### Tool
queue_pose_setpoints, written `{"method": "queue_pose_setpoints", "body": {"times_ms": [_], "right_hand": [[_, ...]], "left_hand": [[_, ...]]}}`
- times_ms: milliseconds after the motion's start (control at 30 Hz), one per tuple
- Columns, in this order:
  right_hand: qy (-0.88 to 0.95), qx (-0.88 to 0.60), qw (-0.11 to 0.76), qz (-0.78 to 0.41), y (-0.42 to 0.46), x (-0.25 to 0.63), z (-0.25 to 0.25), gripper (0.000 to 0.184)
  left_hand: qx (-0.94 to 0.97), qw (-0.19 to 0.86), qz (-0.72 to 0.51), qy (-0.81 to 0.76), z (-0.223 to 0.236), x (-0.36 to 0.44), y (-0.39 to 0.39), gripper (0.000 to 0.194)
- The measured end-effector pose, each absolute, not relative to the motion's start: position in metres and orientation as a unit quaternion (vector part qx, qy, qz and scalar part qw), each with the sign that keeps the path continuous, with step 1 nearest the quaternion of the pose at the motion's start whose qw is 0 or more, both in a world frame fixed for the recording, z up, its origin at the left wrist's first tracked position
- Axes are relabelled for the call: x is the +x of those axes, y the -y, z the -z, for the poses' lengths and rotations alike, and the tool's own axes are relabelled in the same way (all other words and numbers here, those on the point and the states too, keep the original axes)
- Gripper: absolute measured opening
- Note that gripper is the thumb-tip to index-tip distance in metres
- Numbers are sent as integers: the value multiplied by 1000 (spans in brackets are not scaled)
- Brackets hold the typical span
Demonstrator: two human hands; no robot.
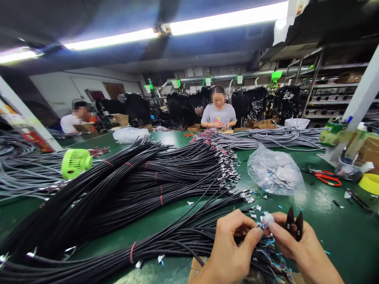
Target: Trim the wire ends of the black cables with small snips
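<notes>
My left hand [233, 246] is closed, its thumb and forefinger pinching the end of a black cable where thin coloured wires [262, 226] come out. Facing it, my right hand [299, 246] presses its thumb and forefinger together at the same wires; a white cover sits on one fingertip. A pair of cutters [290, 219] is tucked in the right hand, dark blades spread and pointing up, handles hidden by the palm. Below both hands lie black cables [189, 238] with stripped ends showing coloured wires [276, 262], partly over a piece of cardboard [194, 270].
Bundled black cables [124, 197] cover the green table's [331, 213] left. Beyond my hands are a plastic bag of scraps [275, 169], red-handled scissors [327, 178] and a yellow tape roll [370, 183]. A green fan [76, 163] stands left. A co-worker [219, 110] sits opposite, another [75, 118] further left.
</notes>
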State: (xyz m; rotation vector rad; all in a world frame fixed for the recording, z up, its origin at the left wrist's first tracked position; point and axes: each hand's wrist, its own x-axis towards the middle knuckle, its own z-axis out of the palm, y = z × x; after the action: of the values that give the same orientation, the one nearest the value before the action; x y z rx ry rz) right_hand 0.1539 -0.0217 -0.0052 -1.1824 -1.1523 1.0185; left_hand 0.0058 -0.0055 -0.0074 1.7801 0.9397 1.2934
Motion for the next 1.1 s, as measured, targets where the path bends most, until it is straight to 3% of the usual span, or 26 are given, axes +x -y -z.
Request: {"method": "queue_pose_setpoints", "body": {"times_ms": [133,267,367,433,633,833,1100], "right_hand": [[516,-510,580,-371,23,157,7,21],[663,-461,580,-107,27,163,12,4],[721,-387,571,65,31,165,16,24],[733,-369,563,98,32,164,17,29],[640,-472,597,-106,28,158,11,7],[452,-490,647,-370,30,146,5,20],[427,-503,658,-364,33,150,0,23]], "left_hand": [[706,359,-488,-367,9,5,7,24],[700,381,-473,-376,9,6,8,25],[680,399,-468,-398,10,7,7,26],[671,409,-469,-403,10,7,6,26],[679,398,-496,-366,11,3,5,25],[698,359,-509,-351,11,3,6,18],[729,272,-530,-337,6,0,5,13]]}}
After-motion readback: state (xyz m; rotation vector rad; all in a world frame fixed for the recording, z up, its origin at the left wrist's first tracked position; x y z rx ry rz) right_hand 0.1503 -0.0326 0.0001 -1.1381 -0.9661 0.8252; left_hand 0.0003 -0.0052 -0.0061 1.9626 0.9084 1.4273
